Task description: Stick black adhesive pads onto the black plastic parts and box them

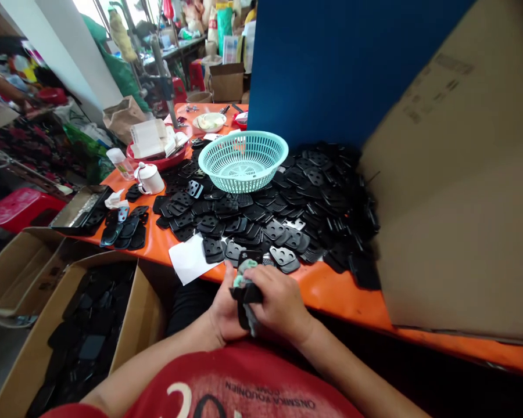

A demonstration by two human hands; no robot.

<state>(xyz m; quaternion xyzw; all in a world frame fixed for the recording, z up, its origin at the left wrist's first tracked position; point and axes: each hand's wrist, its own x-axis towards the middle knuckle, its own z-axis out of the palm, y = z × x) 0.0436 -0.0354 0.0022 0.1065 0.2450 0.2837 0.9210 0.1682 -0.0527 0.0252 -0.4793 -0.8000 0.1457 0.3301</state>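
Seems to be rubbing a black piece, held in the left hand in front of the turquoise basket, with a greenish cloth pinched in the right hand, and probably calls for steady pressure.

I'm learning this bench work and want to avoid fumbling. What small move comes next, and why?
Probably a light wipe of the flat black piece with the bunched pale green cloth: the right hand's fingers already press the cloth, and the left hand sits against the piece, ready to steady it.
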